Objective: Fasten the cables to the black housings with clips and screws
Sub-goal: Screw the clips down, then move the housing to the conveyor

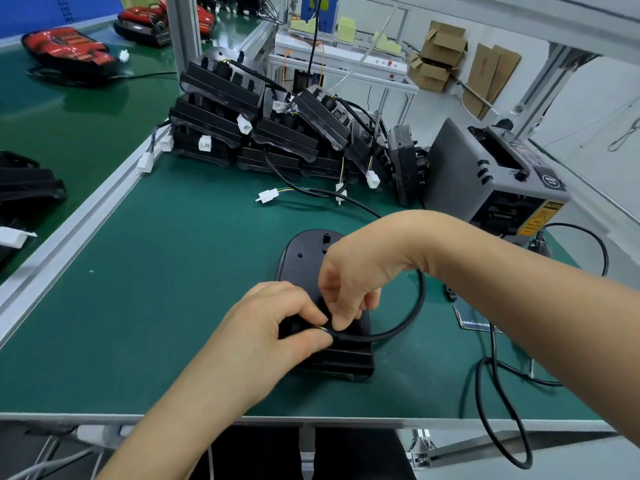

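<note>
Black cable (398, 327) pinched: left hand (277, 327), right hand (349, 282).

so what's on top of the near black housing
The left hand and right hand pinch the end of a black cable on the black housing; their fingers hide any clip or screw.

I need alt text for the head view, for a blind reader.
The left hand and right hand pinch a black cable over a black housing on a green table. More housings are stacked behind.
</note>
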{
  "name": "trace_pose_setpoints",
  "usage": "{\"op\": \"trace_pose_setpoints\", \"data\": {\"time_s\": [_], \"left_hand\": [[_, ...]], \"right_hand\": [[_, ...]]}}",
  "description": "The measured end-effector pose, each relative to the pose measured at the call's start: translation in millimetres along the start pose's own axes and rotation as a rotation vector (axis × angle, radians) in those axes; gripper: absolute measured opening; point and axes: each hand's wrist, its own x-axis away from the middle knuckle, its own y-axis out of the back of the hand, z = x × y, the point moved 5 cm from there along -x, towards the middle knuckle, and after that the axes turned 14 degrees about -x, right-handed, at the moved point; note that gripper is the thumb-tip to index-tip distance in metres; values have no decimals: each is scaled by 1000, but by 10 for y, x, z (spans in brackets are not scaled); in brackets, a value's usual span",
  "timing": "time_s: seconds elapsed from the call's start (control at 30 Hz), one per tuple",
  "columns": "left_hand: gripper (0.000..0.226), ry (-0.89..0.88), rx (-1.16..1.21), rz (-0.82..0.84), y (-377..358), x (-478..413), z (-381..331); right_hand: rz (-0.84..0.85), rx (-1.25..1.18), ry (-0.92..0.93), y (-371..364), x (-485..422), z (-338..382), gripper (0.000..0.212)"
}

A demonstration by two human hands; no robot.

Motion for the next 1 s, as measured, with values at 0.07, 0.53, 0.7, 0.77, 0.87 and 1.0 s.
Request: {"op": "trace_pose_setpoints", "data": {"time_s": [0.07, 0.53, 0.7, 0.77, 0.87, 1.0], "left_hand": [[30, 25, -61, -15, -33, 3, -30], [18, -4, -91, -201, -205, 110, -78], [14, -117, -121, -349, -178, 161, -99], [9, -167, -112, -393, -160, 177, -103], [8, -259, -169, -389, -180, 206, -86], [8, -339, -317, -404, -203, 220, -90]], "right_hand": [[-3, -42, 9, -7, 5, -41, 16], [49, -290, 46, -51, -7, -180, 13], [61, -324, 69, -42, -1, -186, 12], [65, -334, 75, -38, -7, -192, 12], [66, -335, 73, -29, -14, -194, 12], [59, -306, 58, -29, -17, -178, 14]]}}
